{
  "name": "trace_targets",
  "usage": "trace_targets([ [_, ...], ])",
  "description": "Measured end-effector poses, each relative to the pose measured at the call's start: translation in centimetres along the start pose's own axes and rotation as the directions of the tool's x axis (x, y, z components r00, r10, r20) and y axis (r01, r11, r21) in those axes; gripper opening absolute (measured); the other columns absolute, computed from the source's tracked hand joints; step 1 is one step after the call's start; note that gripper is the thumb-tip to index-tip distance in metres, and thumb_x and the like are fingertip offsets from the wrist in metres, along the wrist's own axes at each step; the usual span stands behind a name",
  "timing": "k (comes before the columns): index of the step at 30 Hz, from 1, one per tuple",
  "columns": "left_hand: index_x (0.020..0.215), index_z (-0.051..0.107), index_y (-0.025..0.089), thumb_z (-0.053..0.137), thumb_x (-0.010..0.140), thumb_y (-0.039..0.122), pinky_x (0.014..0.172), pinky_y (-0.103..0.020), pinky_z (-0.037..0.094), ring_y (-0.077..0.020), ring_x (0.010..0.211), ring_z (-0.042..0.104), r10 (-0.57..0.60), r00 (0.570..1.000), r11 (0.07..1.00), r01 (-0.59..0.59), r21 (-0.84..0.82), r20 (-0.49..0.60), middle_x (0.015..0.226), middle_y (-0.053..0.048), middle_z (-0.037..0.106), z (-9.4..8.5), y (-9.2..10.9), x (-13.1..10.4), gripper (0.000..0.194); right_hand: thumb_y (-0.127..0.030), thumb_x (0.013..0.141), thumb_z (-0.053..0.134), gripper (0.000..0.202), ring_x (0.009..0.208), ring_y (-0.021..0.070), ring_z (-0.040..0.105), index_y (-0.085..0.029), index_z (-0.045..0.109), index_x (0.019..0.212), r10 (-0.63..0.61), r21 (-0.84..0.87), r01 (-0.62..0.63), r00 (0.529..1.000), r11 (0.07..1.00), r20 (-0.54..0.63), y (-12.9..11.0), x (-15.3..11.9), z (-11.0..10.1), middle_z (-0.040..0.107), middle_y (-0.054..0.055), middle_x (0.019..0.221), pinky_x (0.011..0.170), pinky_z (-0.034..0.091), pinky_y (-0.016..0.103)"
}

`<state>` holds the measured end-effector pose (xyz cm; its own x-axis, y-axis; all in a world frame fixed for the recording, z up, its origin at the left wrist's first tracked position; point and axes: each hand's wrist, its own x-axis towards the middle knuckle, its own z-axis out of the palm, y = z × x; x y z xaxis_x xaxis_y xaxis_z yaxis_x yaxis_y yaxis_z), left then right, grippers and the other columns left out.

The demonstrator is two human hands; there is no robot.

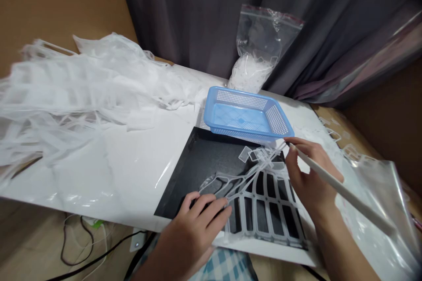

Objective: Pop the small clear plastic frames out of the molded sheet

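A translucent lattice sheet [262, 204] with rows of rounded slots lies over a black mat [211, 153]. My left hand [202, 219] rests on its left part, fingers spread and flat. In my right hand [310, 171] is a long thin white tool [343, 191], pinched near its tip at the sheet's upper right corner. Thin strips of the sheet bunch together toward that tip. Several small clear rectangular frames [244, 153] lie on the mat just left of the tip. Behind the mat sits a blue basket [242, 116] with nothing in it.
A big heap of white lattice sheets [82, 83] covers the table's left side. Behind the basket stands a zip bag [252, 70] partly filled with small white pieces. Another clear bag [379, 202] lies at the right. Cables [82, 246] hang below the front edge.
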<state>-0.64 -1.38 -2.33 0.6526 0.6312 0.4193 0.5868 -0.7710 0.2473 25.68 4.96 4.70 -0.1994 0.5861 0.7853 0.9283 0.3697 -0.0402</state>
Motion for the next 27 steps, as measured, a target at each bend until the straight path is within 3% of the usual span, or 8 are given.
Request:
trace_targets([
  [5,0.123,0.056,0.021,0.069,0.068,0.013,0.093,-0.040,0.034,-0.0228,0.103,0.056,-0.019,0.999,1.000,0.018,-0.021,-0.036,0.118,-0.003,0.067,0.4,0.0,-0.3,0.057,-0.011,0.091,0.058,0.007,0.089,0.0207,0.070,-0.018,0.057,0.089,0.094,0.032,-0.090,0.988,0.995,-0.122,0.2,0.1,-0.5,0.074,0.010,0.099,0.079,0.053,0.033],
  [7,0.124,0.056,0.021,0.071,0.068,0.015,0.095,-0.040,0.032,-0.0223,0.105,0.056,-0.016,1.000,1.000,0.016,-0.006,-0.026,0.119,-0.002,0.067,0.4,0.0,-0.3,0.058,-0.011,0.091,0.059,0.007,0.090,0.0203,0.069,-0.018,0.059,0.089,0.105,0.140,-0.096,0.993,0.986,-0.059,0.2,0.1,-0.6,0.073,0.009,0.099,0.082,0.053,0.033],
  [11,0.129,0.055,0.023,0.079,0.070,0.031,0.097,-0.042,0.027,-0.0234,0.108,0.054,-0.045,0.999,0.998,0.045,0.047,0.006,0.122,-0.003,0.065,0.1,0.2,0.0,0.064,-0.014,0.092,0.058,0.010,0.096,0.0193,0.065,-0.019,0.061,0.084,0.064,0.433,-0.151,0.976,0.889,0.209,-0.3,0.3,-0.6,0.067,0.007,0.099,0.087,0.050,0.034],
  [13,0.134,0.053,0.027,0.081,0.070,0.039,0.098,-0.042,0.025,-0.0242,0.111,0.054,-0.061,0.998,0.995,0.059,0.081,0.032,0.125,-0.003,0.064,-0.2,0.3,0.1,0.071,-0.016,0.095,0.054,0.013,0.095,0.0178,0.063,-0.019,0.060,0.084,-0.025,0.566,-0.236,0.910,0.790,0.414,-0.6,0.3,-0.7,0.064,0.005,0.098,0.084,0.050,0.032],
  [15,0.139,0.049,0.031,0.081,0.071,0.045,0.098,-0.043,0.024,-0.0247,0.115,0.052,-0.066,0.996,0.993,0.060,0.104,0.065,0.130,-0.004,0.062,-0.3,0.3,0.2,0.076,-0.017,0.097,0.051,0.013,0.089,0.0162,0.063,-0.019,0.059,0.087,-0.164,0.623,-0.352,0.768,0.699,0.619,-1.0,0.2,-0.8,0.063,0.004,0.095,0.080,0.050,0.030],
  [18,0.144,0.043,0.033,0.079,0.073,0.051,0.101,-0.043,0.022,-0.0246,0.123,0.048,-0.066,0.992,0.991,0.054,0.122,0.104,0.140,-0.004,0.056,-0.4,0.2,0.3,0.082,-0.019,0.097,0.051,0.011,0.079,0.0144,0.060,-0.019,0.058,0.088,-0.275,0.587,-0.451,0.584,0.672,0.764,-1.6,-0.3,-0.8,0.062,0.002,0.090,0.073,0.049,0.028],
  [21,0.147,0.040,0.033,0.077,0.074,0.053,0.104,-0.044,0.020,-0.0246,0.130,0.043,-0.063,0.991,0.989,0.047,0.141,0.116,0.147,-0.006,0.049,-0.2,0.2,0.3,0.084,-0.019,0.096,0.051,0.010,0.080,0.0144,0.058,-0.019,0.056,0.087,-0.285,0.559,-0.453,0.540,0.695,0.792,-2.0,-0.8,-0.5,0.062,0.002,0.090,0.073,0.047,0.027],
  [27,0.148,0.037,0.035,0.075,0.074,0.056,0.107,-0.045,0.019,-0.0270,0.133,0.041,-0.066,0.990,0.986,0.046,0.159,0.127,0.152,-0.005,0.043,0.0,0.1,0.4,0.085,-0.018,0.095,0.050,0.011,0.079,0.0153,0.056,-0.019,0.054,0.086,-0.300,0.547,-0.398,0.533,0.736,0.791,-2.2,-0.8,-0.3,0.061,0.002,0.087,0.071,0.045,0.027],
])
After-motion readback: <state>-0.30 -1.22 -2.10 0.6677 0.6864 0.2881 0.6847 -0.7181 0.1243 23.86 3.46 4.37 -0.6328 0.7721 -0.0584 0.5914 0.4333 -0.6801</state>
